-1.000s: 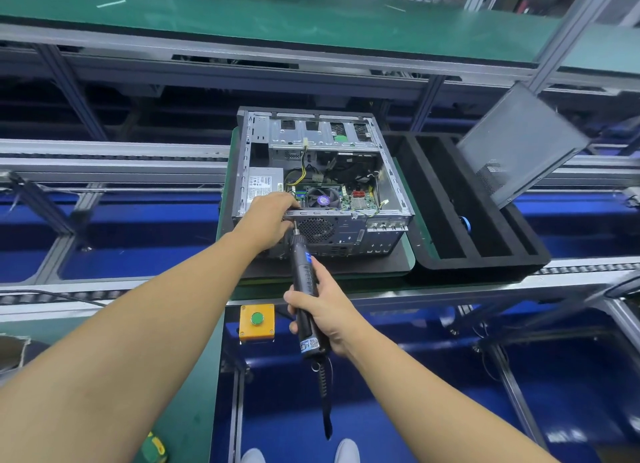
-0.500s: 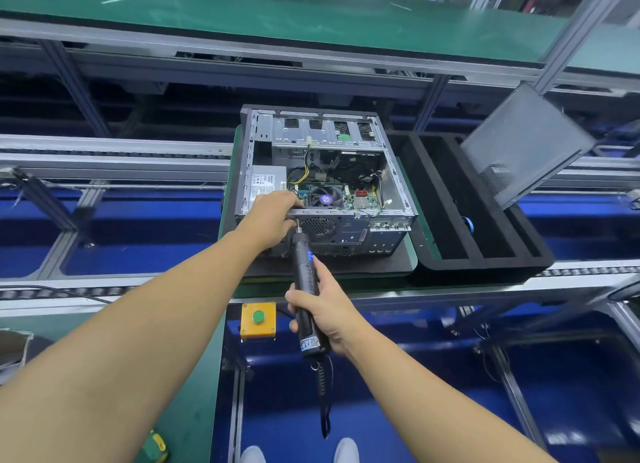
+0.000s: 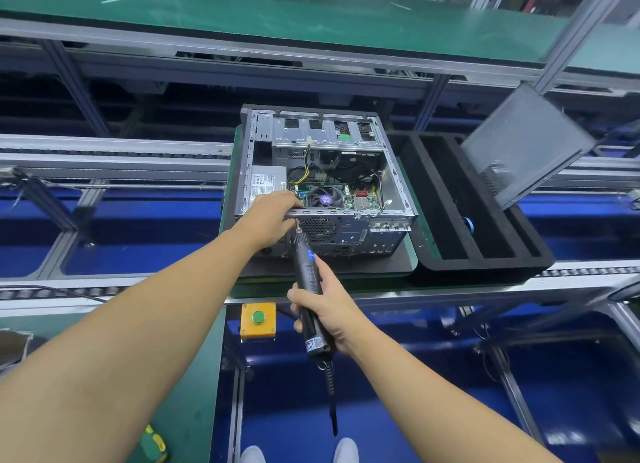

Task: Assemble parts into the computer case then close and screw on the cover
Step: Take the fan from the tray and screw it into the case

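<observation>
An open grey computer case (image 3: 398,171) lies on its side on a green pallet, with its motherboard, fan and cables showing. My left hand (image 3: 268,216) rests on the case's near rim at the left corner, fingers curled over the edge. My right hand (image 3: 325,310) grips a black electric screwdriver (image 3: 306,272), its tip pointing up at the rear panel just under my left hand. The grey side cover (image 3: 523,144) leans tilted at the right, standing in a black foam tray.
The black foam tray (image 3: 485,265) with long slots sits right of the case. A yellow box with a green button (image 3: 258,319) hangs on the conveyor frame below. A green-yellow tool (image 3: 154,443) lies at the lower left. Conveyor rails run left and right.
The screwdriver tip has stayed at the case's rear corner under my left hand. The view has shifted slightly; both hands keep their hold.
</observation>
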The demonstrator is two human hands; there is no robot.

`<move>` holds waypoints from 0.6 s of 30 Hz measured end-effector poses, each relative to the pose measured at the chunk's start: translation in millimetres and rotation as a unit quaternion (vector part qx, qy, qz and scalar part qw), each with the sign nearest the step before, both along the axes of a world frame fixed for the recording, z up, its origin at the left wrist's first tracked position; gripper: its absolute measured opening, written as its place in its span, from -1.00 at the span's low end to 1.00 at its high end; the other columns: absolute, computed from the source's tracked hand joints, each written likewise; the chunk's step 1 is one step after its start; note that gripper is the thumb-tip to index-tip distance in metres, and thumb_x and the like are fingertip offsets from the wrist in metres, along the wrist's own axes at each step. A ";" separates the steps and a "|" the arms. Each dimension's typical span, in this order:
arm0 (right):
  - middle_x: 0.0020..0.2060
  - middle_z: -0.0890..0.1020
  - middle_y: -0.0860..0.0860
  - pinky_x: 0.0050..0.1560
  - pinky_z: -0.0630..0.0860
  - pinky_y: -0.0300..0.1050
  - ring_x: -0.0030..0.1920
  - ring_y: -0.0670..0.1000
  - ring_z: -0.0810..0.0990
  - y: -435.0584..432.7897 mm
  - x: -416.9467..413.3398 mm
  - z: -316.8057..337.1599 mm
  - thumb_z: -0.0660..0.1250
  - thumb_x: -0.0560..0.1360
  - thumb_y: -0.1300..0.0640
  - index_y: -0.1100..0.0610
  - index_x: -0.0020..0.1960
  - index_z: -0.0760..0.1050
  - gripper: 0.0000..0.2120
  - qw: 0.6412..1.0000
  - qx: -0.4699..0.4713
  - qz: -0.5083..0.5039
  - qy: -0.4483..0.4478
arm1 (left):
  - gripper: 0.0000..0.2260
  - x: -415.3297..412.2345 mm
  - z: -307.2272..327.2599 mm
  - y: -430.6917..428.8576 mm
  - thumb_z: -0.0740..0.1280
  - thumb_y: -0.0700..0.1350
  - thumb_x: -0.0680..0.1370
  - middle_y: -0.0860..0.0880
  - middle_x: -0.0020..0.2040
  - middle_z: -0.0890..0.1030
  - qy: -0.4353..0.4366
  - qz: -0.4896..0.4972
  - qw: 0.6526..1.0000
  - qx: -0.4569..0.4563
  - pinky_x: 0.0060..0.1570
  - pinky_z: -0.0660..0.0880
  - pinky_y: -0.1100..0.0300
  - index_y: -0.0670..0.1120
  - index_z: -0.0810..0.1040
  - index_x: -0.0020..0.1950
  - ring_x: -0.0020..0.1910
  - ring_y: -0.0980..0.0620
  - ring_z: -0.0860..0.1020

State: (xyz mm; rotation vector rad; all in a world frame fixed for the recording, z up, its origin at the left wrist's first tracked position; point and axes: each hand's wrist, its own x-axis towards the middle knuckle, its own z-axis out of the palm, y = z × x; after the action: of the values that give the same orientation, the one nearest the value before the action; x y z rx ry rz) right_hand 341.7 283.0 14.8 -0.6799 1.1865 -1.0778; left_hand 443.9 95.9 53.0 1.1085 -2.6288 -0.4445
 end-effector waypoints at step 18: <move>-0.16 0.56 0.10 -0.40 0.54 -0.09 -0.26 0.06 0.54 8.2 -32.3 1.2 0.52 0.37 0.22 -0.25 0.51 0.26 -0.15 1.000 -0.007 -0.003 -0.021 | -0.71 0.5 3.3 0.1 0.35 -0.11 0.59 -0.09 0.25 0.57 0.004 -0.006 1.000 0.028 0.34 0.36 -0.07 -0.10 0.57 0.30 0.29 -0.08 0.47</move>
State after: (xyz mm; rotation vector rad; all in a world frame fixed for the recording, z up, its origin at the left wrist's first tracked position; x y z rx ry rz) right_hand 309.4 291.2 15.9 -0.6630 1.1466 -1.1013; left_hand 444.4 96.0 56.3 1.1055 -2.6331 -0.5272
